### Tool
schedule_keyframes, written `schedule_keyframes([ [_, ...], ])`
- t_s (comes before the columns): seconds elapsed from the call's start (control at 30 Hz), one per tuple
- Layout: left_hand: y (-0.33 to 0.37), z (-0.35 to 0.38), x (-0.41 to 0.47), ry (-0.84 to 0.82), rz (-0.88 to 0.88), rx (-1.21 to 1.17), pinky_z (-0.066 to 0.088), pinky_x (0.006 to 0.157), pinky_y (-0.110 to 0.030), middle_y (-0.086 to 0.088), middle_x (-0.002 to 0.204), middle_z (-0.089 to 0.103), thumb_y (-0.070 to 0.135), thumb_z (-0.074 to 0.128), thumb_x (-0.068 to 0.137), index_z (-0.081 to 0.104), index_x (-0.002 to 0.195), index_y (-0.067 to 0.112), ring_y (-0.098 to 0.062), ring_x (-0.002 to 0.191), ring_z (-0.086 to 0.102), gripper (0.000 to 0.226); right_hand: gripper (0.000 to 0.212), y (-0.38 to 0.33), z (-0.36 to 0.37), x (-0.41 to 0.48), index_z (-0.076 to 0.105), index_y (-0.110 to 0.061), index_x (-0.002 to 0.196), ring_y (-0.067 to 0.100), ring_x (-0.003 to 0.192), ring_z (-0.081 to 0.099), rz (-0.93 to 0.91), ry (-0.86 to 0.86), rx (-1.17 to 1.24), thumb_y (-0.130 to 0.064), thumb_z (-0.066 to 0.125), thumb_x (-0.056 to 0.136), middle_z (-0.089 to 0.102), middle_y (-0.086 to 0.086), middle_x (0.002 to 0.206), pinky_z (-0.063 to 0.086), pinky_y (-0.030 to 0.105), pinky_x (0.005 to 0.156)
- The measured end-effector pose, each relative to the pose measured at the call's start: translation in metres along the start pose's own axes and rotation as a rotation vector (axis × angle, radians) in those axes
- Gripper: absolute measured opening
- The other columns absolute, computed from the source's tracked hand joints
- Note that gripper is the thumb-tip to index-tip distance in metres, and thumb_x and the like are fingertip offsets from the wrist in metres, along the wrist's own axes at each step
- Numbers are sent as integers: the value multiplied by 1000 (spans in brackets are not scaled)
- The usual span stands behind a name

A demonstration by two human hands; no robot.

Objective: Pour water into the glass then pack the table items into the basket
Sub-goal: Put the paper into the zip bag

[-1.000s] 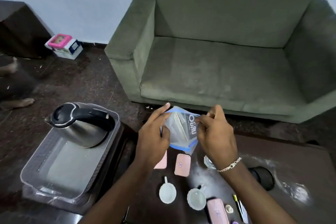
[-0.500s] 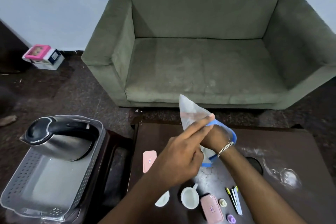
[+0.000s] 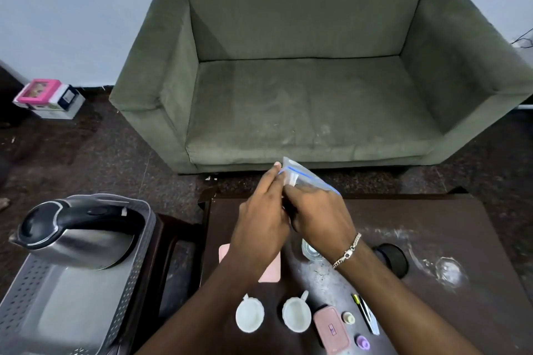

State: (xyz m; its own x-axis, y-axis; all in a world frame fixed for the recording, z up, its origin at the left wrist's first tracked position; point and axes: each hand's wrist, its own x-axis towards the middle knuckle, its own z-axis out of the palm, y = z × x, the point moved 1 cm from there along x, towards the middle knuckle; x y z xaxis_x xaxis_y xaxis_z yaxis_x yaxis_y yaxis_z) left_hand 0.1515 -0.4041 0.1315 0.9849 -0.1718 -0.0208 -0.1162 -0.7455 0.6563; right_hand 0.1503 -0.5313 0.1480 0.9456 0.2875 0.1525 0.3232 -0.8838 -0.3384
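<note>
Over the far edge of the dark table [image 3: 432, 225], my left hand [image 3: 259, 228] and my right hand [image 3: 320, 213] both grip a clear plastic zip bag [image 3: 302, 177] with a blue seal. The glass [image 3: 310, 251] stands on the table under my right wrist, mostly hidden. A steel kettle [image 3: 78, 236] with a black handle rests in the grey perforated basket [image 3: 17, 297] at the left. Near me lie two white cups [image 3: 249, 315], a pink case [image 3: 331, 328], pink cases partly under my left arm [image 3: 271, 271], small bottles [image 3: 349, 317] and pens [image 3: 364, 313].
A black round lid [image 3: 392, 258] and a wet patch [image 3: 448, 268] are on the table's right side. A green sofa [image 3: 302, 81] stands just beyond the table. Boxes [image 3: 49, 98] sit on the floor at the far left.
My hands turned the bag over and drew together at its sealed edge. The view swung left to right, centring the table and sofa.
</note>
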Motion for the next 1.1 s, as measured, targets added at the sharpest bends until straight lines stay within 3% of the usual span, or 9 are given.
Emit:
schedule_keyframes([
  [0.13, 0, 0, 12, 23, -3, -37, 42, 111, -34, 19, 167, 31, 7, 56, 85, 46, 154, 28, -6, 139, 46, 73, 60, 16, -10, -7, 54, -39, 132, 18, 65, 53, 203, 171, 168, -26, 79, 79, 51, -4, 83, 43, 30, 52],
  [0.23, 1, 6, 15, -12, 1, -25, 41, 113, -35, 15, 168, 31, 8, 54, 84, 42, 157, 25, -10, 145, 42, 76, 76, 30, -21, -6, 42, -36, 146, 16, 80, 55, 303, 88, 383, -19, 74, 80, 57, -4, 92, 41, 26, 67],
  [0.3, 2, 13, 16, -44, -13, -3, 41, 112, -36, 16, 169, 29, 0, 55, 84, 41, 158, 24, -9, 147, 38, 80, 81, 40, -34, -6, 41, -35, 149, 14, 72, 57, 363, 38, 483, -12, 73, 77, 63, -4, 80, 43, 21, 64],
  [0.4, 4, 24, 16, -80, -24, 19, 42, 110, -38, 16, 169, 27, -2, 54, 84, 40, 158, 23, -9, 147, 37, 80, 61, 59, -55, -10, 63, -32, 132, 9, 88, 65, 447, -73, 477, -13, 77, 76, 74, -7, 99, 46, 19, 73],
  [0.53, 9, 38, 14, -108, -32, 65, 41, 104, -35, 18, 169, 26, 0, 55, 88, 42, 157, 23, -7, 144, 39, 74, 4, 84, -76, -26, 74, -22, 75, 3, 55, 52, 476, -125, 397, -22, 77, 78, 71, -1, 65, 43, 24, 60],
  [0.67, 19, 53, 13, -147, -23, 73, 41, 105, -39, 16, 169, 27, -1, 54, 88, 44, 155, 22, -12, 146, 41, 72, 13, 110, -93, -50, 70, -19, 69, 3, 48, 52, 498, -145, 371, -14, 78, 79, 72, 3, 63, 38, 10, 51],
  [0.77, 27, 63, 12, -159, -1, 92, 42, 106, -39, 14, 169, 28, -1, 54, 89, 45, 154, 21, -14, 146, 43, 70, 16, 131, -106, -73, 76, -23, 78, 11, 55, 67, 544, -99, 436, -8, 80, 81, 75, 3, 70, 47, 9, 49],
  [0.9, 34, 77, 10, -177, 7, 96, 42, 105, -39, 15, 168, 30, -1, 56, 88, 46, 155, 22, -13, 146, 44, 71, 20, 164, -110, -108, 78, -25, 76, -4, 53, 63, 664, 13, 510, -6, 83, 80, 76, -2, 72, 49, 8, 50],
  [1.1, 44, 94, 9, -196, 51, 82, 41, 111, -42, 14, 168, 32, 0, 58, 87, 47, 155, 23, -13, 148, 43, 72, 23, 209, -85, -157, 73, -28, 71, 4, 57, 69, 846, 63, 344, -8, 80, 81, 72, -10, 60, 59, 26, 61],
])
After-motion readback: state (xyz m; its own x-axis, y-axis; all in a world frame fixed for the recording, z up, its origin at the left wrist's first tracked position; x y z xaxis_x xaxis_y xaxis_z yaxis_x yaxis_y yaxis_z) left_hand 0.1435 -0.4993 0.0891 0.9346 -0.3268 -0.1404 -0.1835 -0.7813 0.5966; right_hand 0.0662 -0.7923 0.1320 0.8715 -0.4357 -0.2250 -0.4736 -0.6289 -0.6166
